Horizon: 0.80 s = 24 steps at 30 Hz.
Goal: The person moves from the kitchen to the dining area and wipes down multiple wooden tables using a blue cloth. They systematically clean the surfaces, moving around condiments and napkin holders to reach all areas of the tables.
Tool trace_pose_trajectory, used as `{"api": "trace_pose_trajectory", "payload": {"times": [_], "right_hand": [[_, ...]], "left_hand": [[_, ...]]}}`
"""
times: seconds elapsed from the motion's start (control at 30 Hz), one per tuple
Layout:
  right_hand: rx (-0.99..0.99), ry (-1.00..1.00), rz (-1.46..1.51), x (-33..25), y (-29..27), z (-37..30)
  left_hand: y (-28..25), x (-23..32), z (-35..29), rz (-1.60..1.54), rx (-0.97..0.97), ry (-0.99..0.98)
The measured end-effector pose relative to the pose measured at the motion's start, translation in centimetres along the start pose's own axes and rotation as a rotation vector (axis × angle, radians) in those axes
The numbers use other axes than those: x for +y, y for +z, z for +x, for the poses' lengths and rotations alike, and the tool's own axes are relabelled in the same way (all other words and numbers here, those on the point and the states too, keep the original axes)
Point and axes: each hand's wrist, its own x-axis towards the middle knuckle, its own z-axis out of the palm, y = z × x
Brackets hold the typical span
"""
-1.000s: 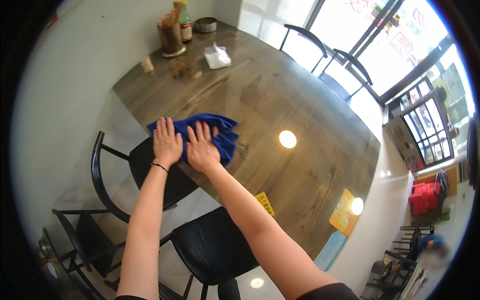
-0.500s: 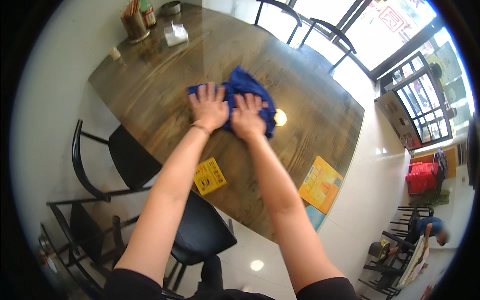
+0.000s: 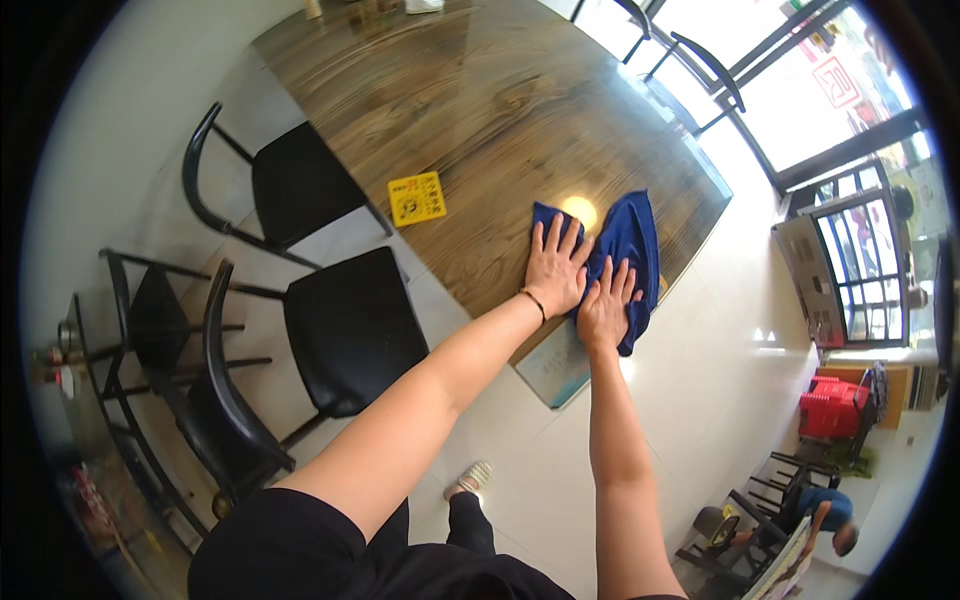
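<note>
A dark blue cloth lies spread and rumpled on the wooden table, near its right-hand corner. My left hand presses flat on the cloth's left part, fingers stretched out. Beside it, my right hand rests flat on the right part, fingers spread; some cloth hangs by the table edge. A pale blue-and-white sheet or card juts out at the edge just below my hands. Most of the orange card there is hidden under the cloth and hands. A yellow square card lies left of my hands.
Black chairs stand along the table's left side, others beyond its far edge. White tissue shows at the top. To the right are a glass-paned cabinet, a red basket and another person bent over a table.
Both hands have slid the blue cloth from the table's middle toward its near right corner, over the orange card. My view has shifted, so the yellow card now appears higher.
</note>
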Motion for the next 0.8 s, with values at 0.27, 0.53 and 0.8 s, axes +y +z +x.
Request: {"api": "trace_pose_trajectory", "payload": {"times": [0.27, 0.53, 0.8], "right_hand": [[-0.073, 0.029, -0.036, -1.5, -2.2, -10.6], [-0.043, 0.062, -0.075, -1.8, -2.3, -11.7], [0.000, 0.161, -0.157, -2.1, -0.9, -11.2]], "left_hand": [[-2.7, 2.7, -10.2, -0.041, -0.119, -0.017], [-2.8, 3.0, -11.0, -0.115, -0.128, -0.047], [-3.7, -0.7, -8.0, -0.108, -0.248, 0.068]]}}
